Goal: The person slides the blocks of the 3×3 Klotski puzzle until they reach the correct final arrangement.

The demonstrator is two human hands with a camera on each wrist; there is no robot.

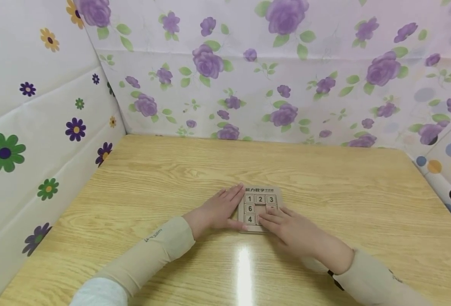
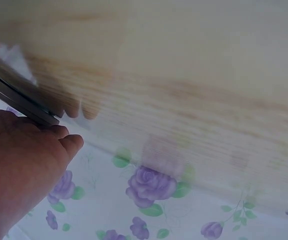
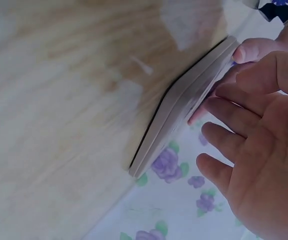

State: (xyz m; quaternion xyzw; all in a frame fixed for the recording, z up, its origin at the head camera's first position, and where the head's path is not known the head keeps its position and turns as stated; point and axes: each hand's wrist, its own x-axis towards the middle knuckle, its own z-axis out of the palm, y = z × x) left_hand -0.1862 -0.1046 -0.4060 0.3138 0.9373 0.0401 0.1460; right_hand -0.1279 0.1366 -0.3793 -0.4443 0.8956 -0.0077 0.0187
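Note:
A sliding number puzzle [image 1: 261, 228], a light wooden board with square tiles and dark print along its top, lies flat on the table. The tiles 1, 2 and 3 form its top row; 6 and 4 stand down the left side, with a bare gap in the middle. My left hand [image 1: 221, 209] rests at the board's left edge, fingers extended toward the upper corner and thumb at the lower one. Over the lower right tiles is my right hand [image 1: 300, 231], its fingers nearly straight, fingertips on the tiles and hiding several of them. In the right wrist view the board [image 3: 186, 102] appears edge-on.
The wood-grain table [image 1: 164, 170] extends around the board. Behind it hangs a white cloth [image 1: 241, 85] with purple flowers, and another flowered cloth [image 1: 57, 136] borders the left side. Dotted cloth [image 1: 449, 161] lines the right edge. A light streak [image 1: 244, 272] shines on the table in front.

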